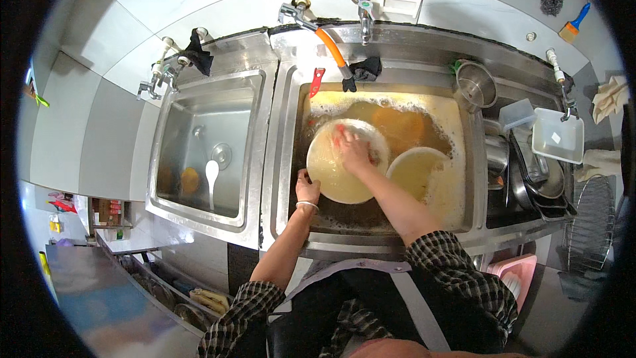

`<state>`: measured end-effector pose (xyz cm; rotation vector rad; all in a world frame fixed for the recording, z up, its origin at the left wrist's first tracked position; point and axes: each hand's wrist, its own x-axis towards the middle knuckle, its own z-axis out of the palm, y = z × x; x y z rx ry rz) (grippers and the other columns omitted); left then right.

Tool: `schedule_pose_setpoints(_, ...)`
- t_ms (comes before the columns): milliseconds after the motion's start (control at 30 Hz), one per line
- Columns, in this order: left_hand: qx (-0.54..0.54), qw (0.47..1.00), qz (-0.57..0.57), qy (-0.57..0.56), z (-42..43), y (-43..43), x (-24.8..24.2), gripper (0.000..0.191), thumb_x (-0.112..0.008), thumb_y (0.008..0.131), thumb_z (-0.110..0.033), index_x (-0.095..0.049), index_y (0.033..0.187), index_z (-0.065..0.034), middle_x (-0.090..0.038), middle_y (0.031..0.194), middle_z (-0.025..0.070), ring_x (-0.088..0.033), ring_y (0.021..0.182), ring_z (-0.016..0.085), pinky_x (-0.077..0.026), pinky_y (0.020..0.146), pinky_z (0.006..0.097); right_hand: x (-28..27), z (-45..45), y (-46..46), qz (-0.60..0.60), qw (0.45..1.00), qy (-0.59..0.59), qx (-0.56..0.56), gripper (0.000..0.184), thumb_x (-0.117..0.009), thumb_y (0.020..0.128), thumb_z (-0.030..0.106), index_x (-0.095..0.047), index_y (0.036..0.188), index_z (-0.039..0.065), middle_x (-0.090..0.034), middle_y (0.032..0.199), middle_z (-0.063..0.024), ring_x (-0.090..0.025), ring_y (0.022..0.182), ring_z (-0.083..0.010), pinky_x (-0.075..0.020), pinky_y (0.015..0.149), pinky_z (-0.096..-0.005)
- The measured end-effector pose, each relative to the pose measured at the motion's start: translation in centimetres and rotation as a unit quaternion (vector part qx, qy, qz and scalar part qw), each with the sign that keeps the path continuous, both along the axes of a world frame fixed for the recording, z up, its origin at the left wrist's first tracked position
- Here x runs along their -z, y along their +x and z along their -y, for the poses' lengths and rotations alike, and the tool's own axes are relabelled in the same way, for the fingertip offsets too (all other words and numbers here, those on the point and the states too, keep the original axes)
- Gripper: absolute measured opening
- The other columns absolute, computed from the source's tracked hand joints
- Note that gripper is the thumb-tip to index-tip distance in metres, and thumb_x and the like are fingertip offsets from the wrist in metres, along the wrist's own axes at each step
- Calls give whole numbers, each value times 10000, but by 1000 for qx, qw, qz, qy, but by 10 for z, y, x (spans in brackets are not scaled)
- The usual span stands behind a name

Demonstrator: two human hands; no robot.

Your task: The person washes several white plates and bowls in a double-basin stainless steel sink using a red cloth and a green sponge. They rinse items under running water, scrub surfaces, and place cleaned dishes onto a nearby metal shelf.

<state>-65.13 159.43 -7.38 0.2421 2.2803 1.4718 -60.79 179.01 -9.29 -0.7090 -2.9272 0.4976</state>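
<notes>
A round, pale, wide bowl [330, 169] tilts above the murky, sudsy water of the middle sink basin. Its rim at the lower left is gripped by my left hand [308, 188]. Inside it, my right hand [354, 151] presses against the wall, slightly blurred. Something red, seemingly a scrubbing pad [371, 153], shows on both sides of that hand; the palm hides most of it. To the right, a second pale round bowl [415, 169] lies partly under the water. A submerged orange round thing [397, 124] shows behind them.
An orange hose [330, 47] hangs from the tap over the back rim, near a red-handled tool [316, 83]. The left sink [174, 109] holds a white spoon [212, 179]. At right stand a steel pot [476, 84], a white tub [557, 134] and stacked pans [521, 194].
</notes>
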Motion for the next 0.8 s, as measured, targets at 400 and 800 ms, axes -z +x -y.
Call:
schedule_pose_setpoints(400,-54,859,391,326,-17,-9,-7,333,-619,951,-141,-570,1260,-26,-647,1226,118,-616,1147,299,-504,969,463,-32,39,111,49,947,-202,-245,408,-626,853,175,-629,1261,156,-546,1401,-146,-566,1192,-390,-469,972,-533)
schedule_pose_setpoints(800,71,981,-72,164,-13,-19,-46,282,-538,987,-15,-574,1266,-11,-676,1124,127,-637,1037,221,-489,921,329,-134,-36,110,-167,970,-172,36,249,-592,969,272,-697,1036,56,-662,1014,-166,-657,859,-341,-526,752,-442)
